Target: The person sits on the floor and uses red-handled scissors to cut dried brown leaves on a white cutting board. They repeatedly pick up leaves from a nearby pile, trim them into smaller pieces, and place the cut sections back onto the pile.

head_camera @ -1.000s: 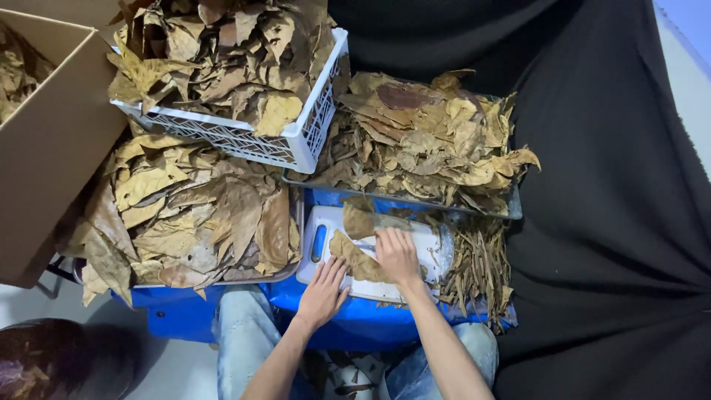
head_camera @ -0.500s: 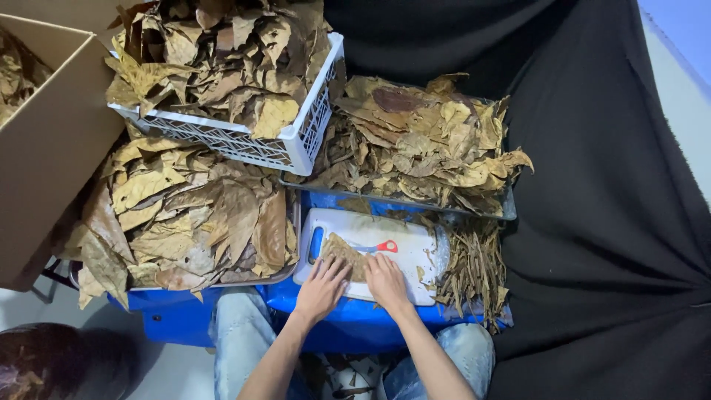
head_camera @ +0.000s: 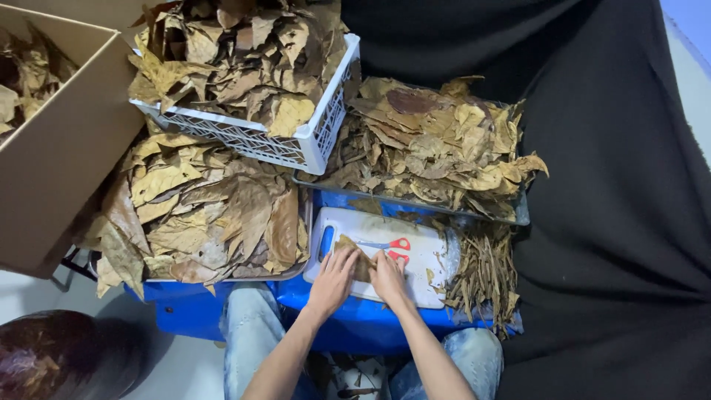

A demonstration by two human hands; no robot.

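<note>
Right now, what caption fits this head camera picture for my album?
Two hands, left hand and right hand, press a dry leaf on a white cutting board beside red scissors.

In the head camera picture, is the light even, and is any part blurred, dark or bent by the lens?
Head view: soft, even light with no hard shadows; the white cutting board is bright but not glaring. Both hands, left hand and right hand, and the dry leaf under them look sharp. The black cloth shows little detail. The cardboard box edge leans, suggesting wide-angle distortion.
</note>
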